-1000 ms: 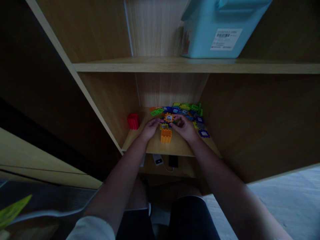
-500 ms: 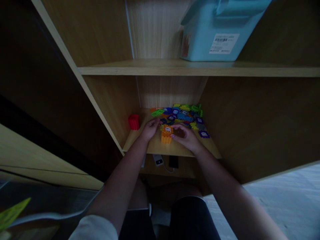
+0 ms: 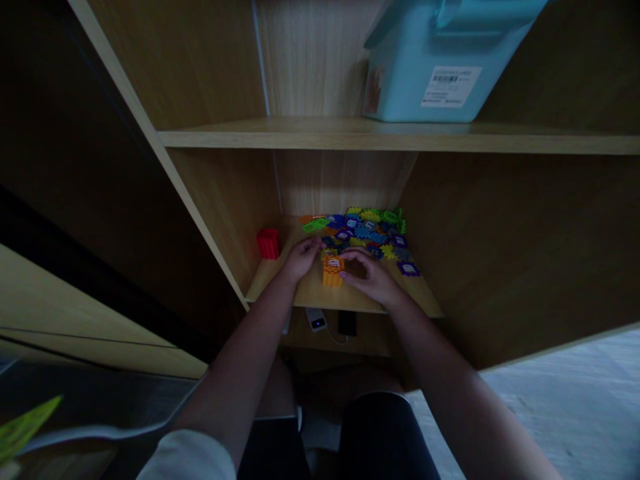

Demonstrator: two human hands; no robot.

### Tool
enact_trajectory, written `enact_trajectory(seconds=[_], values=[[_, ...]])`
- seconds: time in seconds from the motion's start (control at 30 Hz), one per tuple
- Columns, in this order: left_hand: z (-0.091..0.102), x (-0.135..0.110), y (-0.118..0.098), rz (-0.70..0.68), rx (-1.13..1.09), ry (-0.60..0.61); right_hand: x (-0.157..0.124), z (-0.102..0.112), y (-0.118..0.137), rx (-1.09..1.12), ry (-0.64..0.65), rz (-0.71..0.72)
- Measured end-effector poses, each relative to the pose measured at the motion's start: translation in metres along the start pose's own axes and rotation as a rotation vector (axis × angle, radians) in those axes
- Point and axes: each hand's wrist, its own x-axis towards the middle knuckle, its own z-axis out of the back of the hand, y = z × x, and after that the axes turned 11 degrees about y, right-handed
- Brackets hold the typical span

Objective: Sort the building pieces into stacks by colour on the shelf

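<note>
An orange stack of notched plastic tiles stands near the front of the shelf, a pale marking on its top tile. At its right side, my right hand pinches the top tile's edge between thumb and fingers. My left hand is left of the stack, fingers drawn together at the pile's front edge; whatever they may hold is hidden. Behind both hands spreads a pile of colourful gear-shaped toy pieces, in blue, yellow, green and purple. A purple square tile lies at its right front.
A red ridged block stands by the left cabinet wall. On the shelf board above rests a light blue lidded bin. Below, a white device with a small display and a cable lies beside a dark flat object.
My right hand has lowered the orange top tile slightly, so it sits flush on the stack. The left hand has barely moved.
</note>
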Motion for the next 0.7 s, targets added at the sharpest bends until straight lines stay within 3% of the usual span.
enact_trajectory(seconds=[0.7], values=[[0.0010,-0.0002,-0.0027,-0.001,-0.001,0.011,-0.0021,-0.0007,-0.0018,-0.048,0.029,-0.001]])
